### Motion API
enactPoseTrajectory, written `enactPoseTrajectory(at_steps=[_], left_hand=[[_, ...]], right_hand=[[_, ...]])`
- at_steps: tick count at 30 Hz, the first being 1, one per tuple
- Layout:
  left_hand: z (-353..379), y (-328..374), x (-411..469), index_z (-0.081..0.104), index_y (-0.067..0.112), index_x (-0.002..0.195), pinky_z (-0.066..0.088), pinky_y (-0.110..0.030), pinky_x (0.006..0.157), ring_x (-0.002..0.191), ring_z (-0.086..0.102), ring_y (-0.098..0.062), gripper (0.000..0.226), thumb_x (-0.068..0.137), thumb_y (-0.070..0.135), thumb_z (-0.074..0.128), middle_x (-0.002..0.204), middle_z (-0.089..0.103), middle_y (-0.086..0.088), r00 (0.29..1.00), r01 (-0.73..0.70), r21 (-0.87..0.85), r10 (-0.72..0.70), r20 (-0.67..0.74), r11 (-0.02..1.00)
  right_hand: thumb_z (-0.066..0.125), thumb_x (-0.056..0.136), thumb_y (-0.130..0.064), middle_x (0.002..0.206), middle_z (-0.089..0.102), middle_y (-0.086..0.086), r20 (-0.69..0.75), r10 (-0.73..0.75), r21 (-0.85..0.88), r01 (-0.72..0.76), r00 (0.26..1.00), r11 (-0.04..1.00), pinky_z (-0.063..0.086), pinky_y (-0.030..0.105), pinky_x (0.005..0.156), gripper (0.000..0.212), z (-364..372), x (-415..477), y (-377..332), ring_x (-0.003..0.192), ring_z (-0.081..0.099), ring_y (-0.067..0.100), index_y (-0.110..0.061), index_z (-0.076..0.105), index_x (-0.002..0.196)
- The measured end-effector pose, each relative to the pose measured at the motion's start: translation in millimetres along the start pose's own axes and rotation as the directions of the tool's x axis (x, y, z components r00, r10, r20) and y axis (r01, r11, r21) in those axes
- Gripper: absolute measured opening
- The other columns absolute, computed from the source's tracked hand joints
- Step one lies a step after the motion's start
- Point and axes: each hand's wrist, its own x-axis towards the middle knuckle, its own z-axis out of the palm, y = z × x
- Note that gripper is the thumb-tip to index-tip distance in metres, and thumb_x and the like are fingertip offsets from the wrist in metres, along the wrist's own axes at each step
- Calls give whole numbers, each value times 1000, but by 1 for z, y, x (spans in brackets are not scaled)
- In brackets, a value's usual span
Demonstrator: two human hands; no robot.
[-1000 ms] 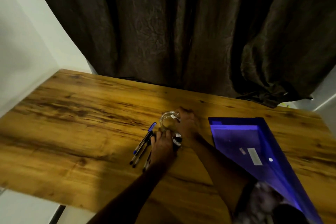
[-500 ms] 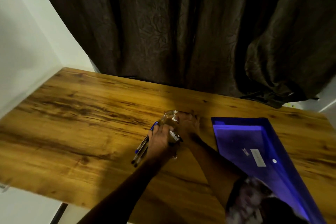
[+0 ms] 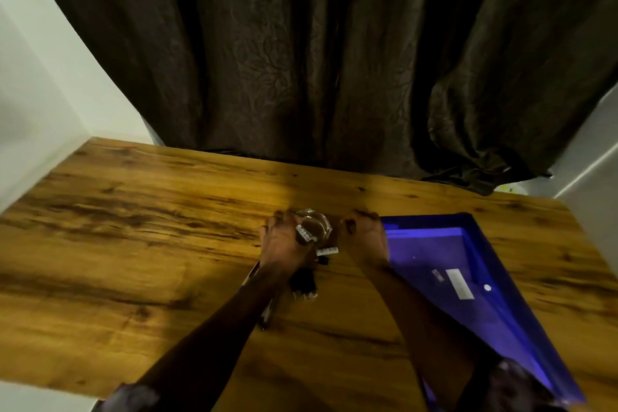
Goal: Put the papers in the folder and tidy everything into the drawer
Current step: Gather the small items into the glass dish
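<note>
Small-items tidy-up, I judge. Left hand curls round small clear glass jar. Dark pens lie under its forearm and black clips by its wrist. Right hand is curled beside the jar, grip unclear. Translucent blue plastic folder lies right of it. Next: gather loose bits, find the unseen drawer.

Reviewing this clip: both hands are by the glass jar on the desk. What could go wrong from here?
1. The left hand seems to pinch a small labelled item at the rim of the glass jar; a nudge might tip the jar.
2. The pens lie under the left forearm; drawing the arm back could roll them toward the near edge of the desk.
3. Small black pieces lie loose beside that forearm and could scatter.
</note>
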Motion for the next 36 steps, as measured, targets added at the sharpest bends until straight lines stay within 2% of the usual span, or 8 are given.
enactPoseTrajectory(at_steps=[8,13,16,21,24,29,32,36], left_hand=[[22,4,18,48,26,114,33,-36,95,117,44,-21,52,70,42,70,119,55,1,999,-53,22,53,-13,998],[34,0,29,43,36,110,23,-29,83,115,41,-20,51,68,52,68,116,54,4,999,-40,38,38,34,998],[39,-2,36,44,35,107,27,-31,83,113,43,-21,46,69,50,67,113,55,3,999,-8,5,8,52,1000],[37,2,42,49,19,114,35,-38,94,115,47,-27,50,73,37,71,115,57,-5,996,-1,56,-4,87,998],[39,-1,44,47,17,118,35,-40,98,118,46,-29,54,73,39,69,119,57,-7,995,8,82,-16,103,997],[41,-4,45,46,16,124,35,-41,99,120,46,-30,55,78,37,66,123,57,-9,995,-35,117,23,100,993],[39,-3,44,46,15,128,35,-40,99,121,45,-30,58,78,37,67,126,55,-9,993,-56,151,40,108,987],[38,-7,43,44,18,129,36,-41,99,120,44,-31,58,79,38,65,128,51,-10,991,-49,118,33,132,992]], right_hand=[[59,90,-29,107,67,5,99,82,38,-86,992,996,52,40,91,15,-6,-12,16,102,60,24,-24,70,98],[59,86,-5,122,64,6,243,152,61,-172,958,983,47,38,102,26,3,-13,24,116,58,27,-25,69,99],[63,86,-26,123,62,10,276,122,49,-140,953,989,49,36,95,30,10,-17,27,111,59,28,-19,67,115],[51,74,-64,112,68,-12,212,31,34,-40,977,999,49,36,96,44,26,-19,31,112,59,12,-35,69,101],[47,71,-69,116,66,-13,180,-1,2,1,984,1000,47,36,98,53,19,-28,10,116,56,12,-34,69,104],[58,60,-76,122,62,-12,163,91,106,-109,982,988,51,36,96,70,21,-36,-13,115,58,12,-37,61,119],[69,69,-62,125,59,-9,186,142,110,-164,972,980,48,35,100,60,22,-36,-20,119,55,15,-32,61,122],[61,70,-68,127,61,-10,243,101,69,-121,965,990,40,32,109,63,28,-26,-18,126,52,13,-33,58,123]])
